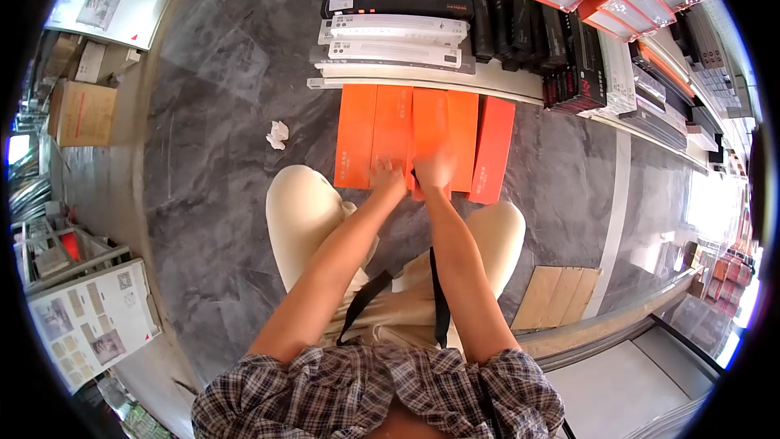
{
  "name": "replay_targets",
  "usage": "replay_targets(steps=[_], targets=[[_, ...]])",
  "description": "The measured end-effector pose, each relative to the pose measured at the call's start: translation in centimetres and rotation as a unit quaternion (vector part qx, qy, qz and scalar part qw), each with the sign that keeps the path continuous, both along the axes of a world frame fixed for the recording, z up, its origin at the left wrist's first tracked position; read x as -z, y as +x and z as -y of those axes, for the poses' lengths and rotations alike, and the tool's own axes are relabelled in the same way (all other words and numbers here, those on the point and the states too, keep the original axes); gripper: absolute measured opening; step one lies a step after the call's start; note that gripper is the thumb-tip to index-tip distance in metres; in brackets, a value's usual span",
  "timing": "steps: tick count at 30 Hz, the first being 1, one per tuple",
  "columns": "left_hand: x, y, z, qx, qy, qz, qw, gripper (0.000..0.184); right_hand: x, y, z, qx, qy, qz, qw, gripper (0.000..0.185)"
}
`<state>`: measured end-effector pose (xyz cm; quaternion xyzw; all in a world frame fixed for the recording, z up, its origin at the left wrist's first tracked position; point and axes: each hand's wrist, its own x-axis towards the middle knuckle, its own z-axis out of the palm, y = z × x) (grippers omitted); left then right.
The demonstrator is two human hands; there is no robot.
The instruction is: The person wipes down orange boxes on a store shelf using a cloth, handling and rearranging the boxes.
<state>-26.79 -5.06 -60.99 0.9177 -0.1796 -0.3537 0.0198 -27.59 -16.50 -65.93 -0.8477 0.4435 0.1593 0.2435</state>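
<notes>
While both forearms reach forward over the floor, entries run: left hand, fingers partly spread, laid on the near end of the long orange boxes; right hand, blurred, over the raised orange box just beside, its grip impossible to tell; one red-orange box, slanted, right of both hands; crumpled white paper, left; shelf with boxed goods, beyond.

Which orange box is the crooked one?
The orange box at the far right end of the row. It sits at a slant and looks redder, while the other orange boxes point nearly straight ahead.
</notes>
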Motion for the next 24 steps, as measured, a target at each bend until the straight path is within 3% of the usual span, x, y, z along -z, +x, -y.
replay_targets(steps=[2, 4, 6, 8, 11, 13, 15, 18, 21, 24], targets=[[0.9, -0.5, -0.2, -0.04, -0.021, 0.037, 0.998, 0.042, 0.3, -0.3, -0.6, -0.002, 0.016, 0.022, 1.0, 0.08], [-0.5, -1.0, -0.3, -0.036, -0.015, 0.019, 0.999, 0.041, -4.3, -1.1, -1.9, 0.046, -0.007, 0.036, 0.998, 0.049], [-4.0, -0.5, -0.4, -0.03, -0.012, 0.01, 0.999, 0.041, -8.4, -1.8, -2.1, 0.038, 0.018, 0.051, 0.998, 0.048], [-9.3, -0.5, -0.5, -0.019, -0.012, 0.011, 1.0, 0.044, -12.5, -2.4, -2.0, 0.0, 0.077, 0.093, 0.993, 0.046], [-18.6, 0.6, -0.7, -0.044, -0.069, 0.075, 0.994, 0.052, -19.7, -1.7, -2.1, -0.064, 0.073, 0.16, 0.982, 0.049], [-23.7, 1.8, -0.9, -0.062, -0.109, 0.136, 0.983, 0.056, -26.4, -0.5, -2.6, -0.071, 0.069, 0.201, 0.975, 0.046], [-29.9, 3.1, -1.4, -0.08, -0.15, 0.193, 0.966, 0.06, -34.0, 0.4, -2.7, -0.117, 0.026, 0.317, 0.941, 0.047], [-39.6, 6.1, -2.7, -0.07, -0.215, 0.315, 0.922, 0.063, -44.6, 2.1, -2.7, -0.084, 0.028, 0.35, 0.932, 0.046], [-48.4, 8.6, -4.6, -0.05, -0.242, 0.326, 0.912, 0.061, -55.7, 3.4, -2.2, -0.039, 0.017, 0.321, 0.946, 0.046], [-53.4, 10.4, -5.5, -0.034, -0.263, 0.354, 0.897, 0.056, -59.7, 4.1, 0.1, -0.032, -0.094, 0.347, 0.933, 0.045]])
